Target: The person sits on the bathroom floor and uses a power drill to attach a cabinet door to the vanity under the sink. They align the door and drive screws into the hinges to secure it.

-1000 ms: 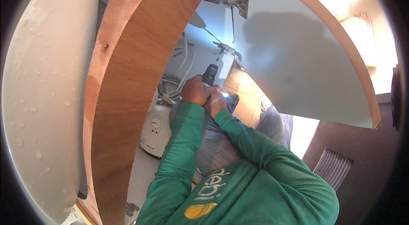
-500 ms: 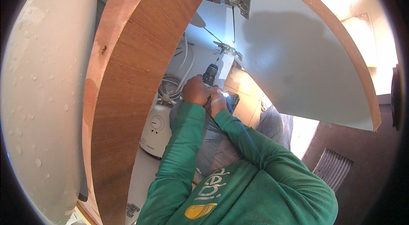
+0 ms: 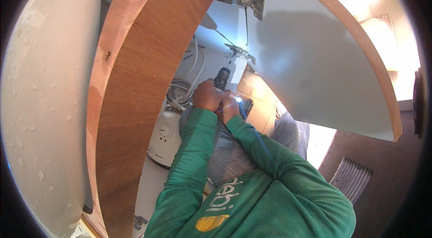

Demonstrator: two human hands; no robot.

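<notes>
A black power drill [image 3: 222, 78] is gripped by both of my hands inside the cabinet. My left hand [image 3: 207, 96] is closed around its body just behind the chuck. Lower and to the right, my right hand [image 3: 230, 106] is wrapped about the drill's rear part, with fingers partly hidden. A small bright light [image 3: 239, 99] shines beside it. The thin bit points up at the lower metal hinge [image 3: 239, 51] between the cabinet wall and the door; whether the tip touches a screw is too small to tell.
The curved cabinet door [image 3: 324, 67] hangs open at right, with an upper hinge [image 3: 256, 6]. A curved wooden front [image 3: 135, 85] and a wet white basin [image 3: 49, 103] stand at left. Inside are a white heater-like unit [image 3: 164, 136] and coiled hoses [image 3: 180, 89]. A loose hinge [image 3: 139, 222] lies low.
</notes>
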